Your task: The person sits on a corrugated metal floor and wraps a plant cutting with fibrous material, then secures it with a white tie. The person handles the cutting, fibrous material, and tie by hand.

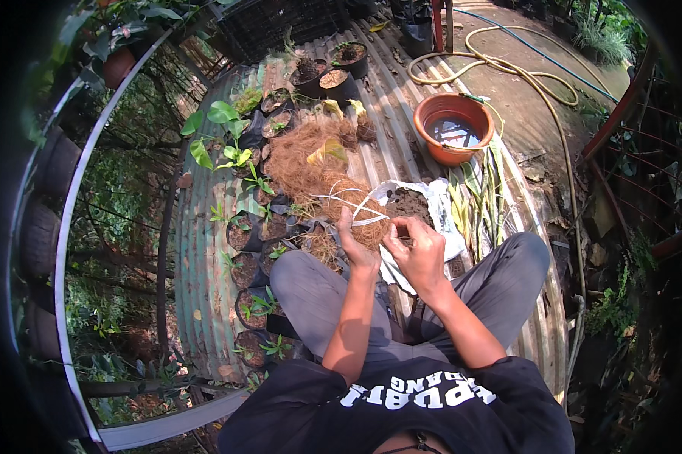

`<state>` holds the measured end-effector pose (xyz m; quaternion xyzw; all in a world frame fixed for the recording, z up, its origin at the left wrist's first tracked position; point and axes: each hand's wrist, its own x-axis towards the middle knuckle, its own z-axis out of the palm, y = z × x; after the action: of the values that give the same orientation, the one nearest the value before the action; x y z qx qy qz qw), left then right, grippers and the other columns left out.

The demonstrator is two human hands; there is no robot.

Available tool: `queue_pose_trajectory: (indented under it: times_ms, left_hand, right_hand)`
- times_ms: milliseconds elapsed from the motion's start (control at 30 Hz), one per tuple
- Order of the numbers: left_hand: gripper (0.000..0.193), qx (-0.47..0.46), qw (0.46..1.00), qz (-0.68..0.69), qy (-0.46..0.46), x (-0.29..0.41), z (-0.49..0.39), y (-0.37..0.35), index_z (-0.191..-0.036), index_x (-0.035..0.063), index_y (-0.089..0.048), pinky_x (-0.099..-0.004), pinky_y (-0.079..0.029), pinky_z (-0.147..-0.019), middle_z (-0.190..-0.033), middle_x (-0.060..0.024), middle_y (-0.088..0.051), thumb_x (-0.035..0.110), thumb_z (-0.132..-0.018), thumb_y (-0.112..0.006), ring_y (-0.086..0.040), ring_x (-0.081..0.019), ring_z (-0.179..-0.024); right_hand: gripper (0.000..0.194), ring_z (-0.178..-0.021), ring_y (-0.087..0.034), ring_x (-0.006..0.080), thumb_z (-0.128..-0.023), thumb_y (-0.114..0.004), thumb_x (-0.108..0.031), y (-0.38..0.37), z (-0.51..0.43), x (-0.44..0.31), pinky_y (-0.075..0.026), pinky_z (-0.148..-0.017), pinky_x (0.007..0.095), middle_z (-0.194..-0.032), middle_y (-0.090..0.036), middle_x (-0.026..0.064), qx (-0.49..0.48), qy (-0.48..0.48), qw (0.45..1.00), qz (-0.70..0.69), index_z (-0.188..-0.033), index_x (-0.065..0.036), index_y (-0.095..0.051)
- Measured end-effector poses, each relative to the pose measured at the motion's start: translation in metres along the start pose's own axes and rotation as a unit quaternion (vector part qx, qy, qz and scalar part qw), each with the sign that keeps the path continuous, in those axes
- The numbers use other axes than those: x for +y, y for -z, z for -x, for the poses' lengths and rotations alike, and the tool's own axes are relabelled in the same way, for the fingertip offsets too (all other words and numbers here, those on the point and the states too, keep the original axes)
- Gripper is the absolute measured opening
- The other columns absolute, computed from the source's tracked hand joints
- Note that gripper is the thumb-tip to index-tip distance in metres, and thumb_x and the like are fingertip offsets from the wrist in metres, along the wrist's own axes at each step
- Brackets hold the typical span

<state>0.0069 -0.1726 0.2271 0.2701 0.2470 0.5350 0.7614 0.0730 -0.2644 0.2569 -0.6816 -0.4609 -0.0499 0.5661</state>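
Note:
My left hand (359,247) cradles a brown bundle of coconut fibre (369,234), its thumb raised along the near side. White plastic string (356,205) crosses over this bundle in loose loops. With thumb and forefinger, my right hand (419,249) pinches the string at the bundle's right side. Just beyond my hands lies an opened white sack (440,198) with dark soil (410,205) on it. A large heap of loose coconut fibre (295,156) spreads ahead to the left, with a yellowed leaf (326,152) on top.
Seedlings in black polybags (244,269) line the left side of the corrugated metal sheet (204,306). A terracotta-coloured pot (422,136) holds water. Long cut leaves (482,198) lie at the right. Black pots (345,91) stand farther back. A yellow hose (536,85) coils beyond.

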Motion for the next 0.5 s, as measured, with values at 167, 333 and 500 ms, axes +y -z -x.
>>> queue_pose_trajectory:
  times_ms: [167, 333, 500]
  left_hand:
    - [0.047, 0.030, 1.000, 0.010, -0.002, 0.002, -0.006, 0.008, -0.118, 0.0049, -0.058, -0.0384, -0.055, -0.078, -0.104, -0.0117, -0.067, 0.044, -0.095, -0.046, -0.066, -0.0232, -0.092]
    - [0.048, -0.037, 0.995, 0.049, 0.074, 0.010, -0.013, 0.017, -0.116, 0.0042, -0.058, -0.0376, -0.056, -0.072, -0.098, -0.0124, -0.067, 0.045, -0.093, -0.049, -0.067, -0.0239, -0.086]
    - [0.044, -0.076, 0.985, 0.094, 0.127, 0.022, -0.004, 0.004, -0.113, 0.0026, -0.059, -0.0367, -0.057, -0.071, -0.096, -0.0123, -0.068, 0.042, -0.095, -0.049, -0.068, -0.0233, -0.082]
  right_hand:
    - [0.015, -0.061, -0.066, 0.0191, -0.075, -0.075, -0.004, 0.003, -0.001, -0.004, -0.052, -0.056, 0.0304, -0.070, -0.067, 0.0128, -0.069, -0.050, 0.996, -0.015, -0.086, 0.002, -0.066]
    - [0.007, -0.059, -0.050, 0.0029, -0.082, -0.066, -0.003, 0.009, -0.008, 0.014, -0.045, -0.053, 0.0217, -0.069, -0.056, -0.0041, -0.210, -0.216, 0.922, -0.242, -0.086, -0.001, -0.061]
    - [0.009, -0.065, -0.055, 0.0054, -0.091, -0.058, -0.012, 0.014, -0.017, 0.032, -0.048, -0.061, 0.0222, -0.078, -0.059, -0.0008, -0.291, -0.262, 0.836, -0.384, -0.092, -0.003, -0.060]
